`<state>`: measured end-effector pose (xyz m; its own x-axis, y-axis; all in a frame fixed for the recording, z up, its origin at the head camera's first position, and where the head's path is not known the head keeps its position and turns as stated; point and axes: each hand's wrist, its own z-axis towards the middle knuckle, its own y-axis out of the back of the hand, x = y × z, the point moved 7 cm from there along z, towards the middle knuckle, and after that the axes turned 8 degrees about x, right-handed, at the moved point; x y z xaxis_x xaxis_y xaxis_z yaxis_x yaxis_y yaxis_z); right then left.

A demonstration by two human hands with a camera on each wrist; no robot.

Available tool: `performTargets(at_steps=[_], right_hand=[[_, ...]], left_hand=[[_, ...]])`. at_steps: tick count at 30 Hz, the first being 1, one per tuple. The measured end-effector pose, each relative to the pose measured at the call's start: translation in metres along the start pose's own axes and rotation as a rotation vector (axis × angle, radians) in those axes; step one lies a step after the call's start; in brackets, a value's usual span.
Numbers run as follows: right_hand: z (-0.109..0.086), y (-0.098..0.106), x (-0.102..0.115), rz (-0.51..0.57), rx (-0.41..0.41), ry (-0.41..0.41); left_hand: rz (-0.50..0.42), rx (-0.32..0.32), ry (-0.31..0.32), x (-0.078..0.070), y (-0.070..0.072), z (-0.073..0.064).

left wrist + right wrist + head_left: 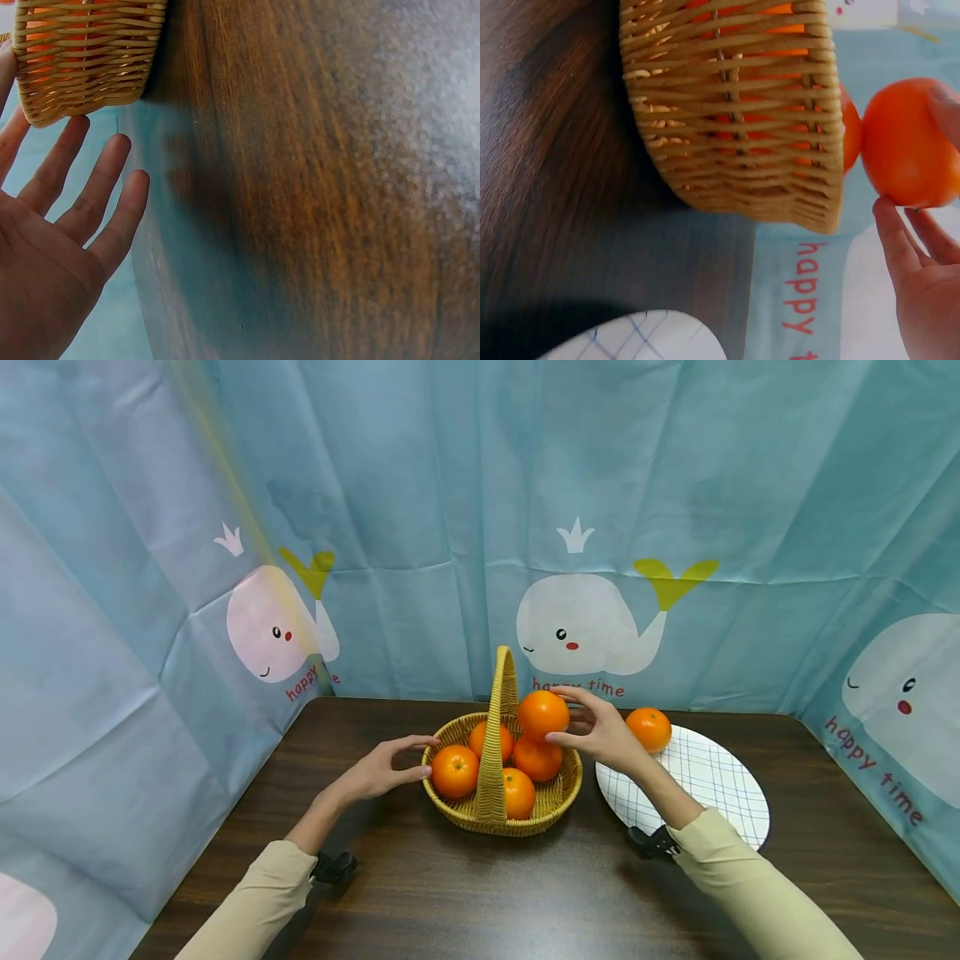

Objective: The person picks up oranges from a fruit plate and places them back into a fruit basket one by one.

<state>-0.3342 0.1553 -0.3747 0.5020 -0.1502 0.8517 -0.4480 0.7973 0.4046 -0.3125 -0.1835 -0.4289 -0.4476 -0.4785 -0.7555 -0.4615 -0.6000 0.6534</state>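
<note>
A yellow wicker basket [502, 827] with a tall arched handle stands on the table, several oranges inside it. My right hand [600, 731] holds an orange [543, 715] between thumb and fingers, above the basket's right part. In the right wrist view, that orange [907, 142] is just past the basket rim, close against another orange [850, 129]. At the basket's left edge, my left hand [382, 768] has its fingers spread and thumb near the rim. In the left wrist view, fingertips of the left hand [52, 247] touch or nearly touch the wicker wall [90, 64].
Right of the basket lies a white plate [720, 777] with a blue grid pattern, and one orange [649, 729] sits at its far left edge. A dark wooden table [450, 902] carries everything. Blue curtains [390, 527] with whale prints hang behind and at both sides.
</note>
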Motion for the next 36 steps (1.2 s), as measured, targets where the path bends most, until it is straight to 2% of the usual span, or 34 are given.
performTargets(at_steps=[13,23,30,36], right_hand=[[0.015,-0.012,0.003,0.022,0.014,-0.006],[0.018,-0.013,0.002,0.013,0.020,-0.001],[0.005,0.002,-0.003,-0.018,-0.014,-0.039],[-0.014,0.025,-0.006,-0.008,-0.062,-0.006]], left_hand=[[-0.003,-0.001,-0.004,-0.001,0.000,-0.001],[-0.016,0.000,-0.008,-0.001,0.000,-0.001],[-0.019,0.007,-0.008,-0.001,0.000,0.001],[-0.021,0.004,-0.007,-0.001,0.001,0.000]])
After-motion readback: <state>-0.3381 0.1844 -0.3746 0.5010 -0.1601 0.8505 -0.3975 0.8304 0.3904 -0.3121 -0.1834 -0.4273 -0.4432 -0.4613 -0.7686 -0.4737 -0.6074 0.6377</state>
